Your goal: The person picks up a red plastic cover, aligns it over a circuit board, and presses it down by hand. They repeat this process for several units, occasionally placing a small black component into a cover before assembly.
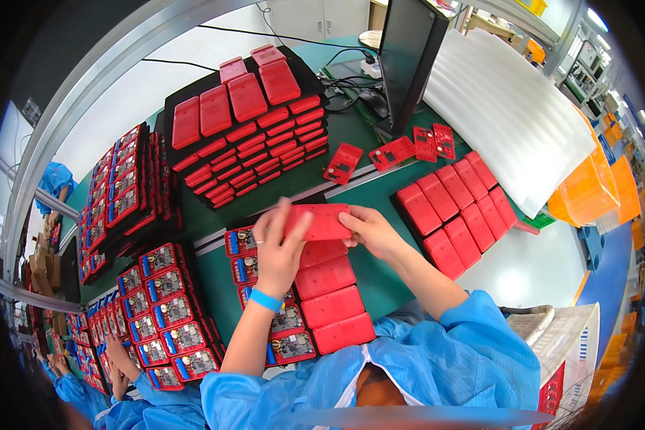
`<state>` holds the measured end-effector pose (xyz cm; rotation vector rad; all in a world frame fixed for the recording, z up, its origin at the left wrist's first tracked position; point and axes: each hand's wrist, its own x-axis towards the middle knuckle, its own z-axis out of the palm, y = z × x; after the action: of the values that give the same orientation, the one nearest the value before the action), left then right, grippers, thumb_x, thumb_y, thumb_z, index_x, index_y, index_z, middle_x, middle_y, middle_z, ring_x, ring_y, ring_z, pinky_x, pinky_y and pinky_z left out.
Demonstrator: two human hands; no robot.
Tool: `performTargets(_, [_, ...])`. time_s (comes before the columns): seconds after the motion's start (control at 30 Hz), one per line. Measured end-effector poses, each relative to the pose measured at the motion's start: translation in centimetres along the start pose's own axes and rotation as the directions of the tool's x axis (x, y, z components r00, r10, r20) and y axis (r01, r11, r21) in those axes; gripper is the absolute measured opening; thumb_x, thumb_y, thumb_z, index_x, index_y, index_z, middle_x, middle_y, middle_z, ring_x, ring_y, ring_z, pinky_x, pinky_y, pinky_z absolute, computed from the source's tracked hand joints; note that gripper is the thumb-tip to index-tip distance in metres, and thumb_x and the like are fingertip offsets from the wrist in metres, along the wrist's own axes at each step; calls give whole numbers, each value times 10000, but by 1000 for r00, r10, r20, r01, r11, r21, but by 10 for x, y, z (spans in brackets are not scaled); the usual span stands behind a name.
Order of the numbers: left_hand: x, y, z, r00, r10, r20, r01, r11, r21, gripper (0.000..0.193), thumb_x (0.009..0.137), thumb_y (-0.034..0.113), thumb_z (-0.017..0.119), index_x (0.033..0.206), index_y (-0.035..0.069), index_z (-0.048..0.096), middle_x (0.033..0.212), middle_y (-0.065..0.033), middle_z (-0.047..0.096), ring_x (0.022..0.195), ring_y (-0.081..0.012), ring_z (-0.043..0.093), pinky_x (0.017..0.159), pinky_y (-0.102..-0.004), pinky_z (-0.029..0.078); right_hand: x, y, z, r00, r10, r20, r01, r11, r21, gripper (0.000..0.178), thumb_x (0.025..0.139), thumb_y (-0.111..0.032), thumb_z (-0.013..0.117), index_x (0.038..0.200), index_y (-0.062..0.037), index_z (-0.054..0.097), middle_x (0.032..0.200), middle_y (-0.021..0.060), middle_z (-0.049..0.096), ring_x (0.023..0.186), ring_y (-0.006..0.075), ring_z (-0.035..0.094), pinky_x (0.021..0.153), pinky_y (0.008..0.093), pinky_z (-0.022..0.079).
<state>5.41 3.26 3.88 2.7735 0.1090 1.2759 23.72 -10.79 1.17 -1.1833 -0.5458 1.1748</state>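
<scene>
Over the near middle of the bench I hold up a flat red plastic case point(325, 219) with both hands. My right hand point(374, 231) pinches its right end between thumb and fingers. At its left end my left hand point(276, 251) grips the edge, fingers bent over the top and slightly blurred. Below lies a black tray: one column holds closed red cases point(330, 278), smooth side up. In the column beside it, open red cases point(289, 319) show circuit boards and blue parts; my left forearm hides some of them.
Layered black trays of red cases point(247, 97) stand at the back. Open-case stacks point(118, 190) are on the left, near a co-worker's hand point(124, 358). Right are a tray of red cases point(448, 208), loose red shells point(342, 163), a monitor point(411, 61), foam sheets point(505, 107) and orange bins point(584, 186).
</scene>
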Motion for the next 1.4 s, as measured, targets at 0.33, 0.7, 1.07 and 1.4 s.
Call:
performTargets(0.33, [-7, 25, -41, 689, -588, 423, 644, 230, -730, 433, 947, 43, 644, 1364, -37, 556, 1201, -114, 669, 1084, -134, 618, 935, -288, 501, -11, 23, -1, 942, -329, 57, 334, 934, -127, 317, 966, -120, 643, 1261, -22, 583, 1007, 11, 644, 829, 74, 556, 773, 244, 483])
performTargets(0.7, [-13, 25, -39, 757, -568, 323, 596, 401, -696, 417, 843, -60, 658, 1257, -17, 636, 1165, -151, 699, 1048, -201, 669, 925, -299, 511, -26, 5, 8, 881, -463, 100, 469, 827, -309, 276, 944, -63, 646, 1214, -8, 624, 1161, 71, 684, 1024, 147, 648, 907, 295, 519])
performTargets(1.07, [-14, 27, -42, 801, -534, 270, 564, 523, -639, 358, 818, -42, 682, 1174, -10, 676, 1131, -141, 713, 1023, -242, 682, 897, -324, 521, -31, 0, 13, 843, -524, 118, 521, 743, -421, 250, 927, -70, 648, 1172, -17, 654, 1118, 87, 706, 1014, 173, 673, 872, 303, 536])
performTargets(1.4, [-10, 29, -40, 721, -604, 340, 579, 254, -775, 309, 872, -18, 685, 1178, -55, 661, 1084, -104, 696, 970, -134, 639, 858, -267, 513, -31, -6, 9, 845, -509, 167, 523, 718, -459, 334, 949, -116, 648, 1267, -27, 600, 1107, 96, 694, 974, 153, 677, 822, 290, 545])
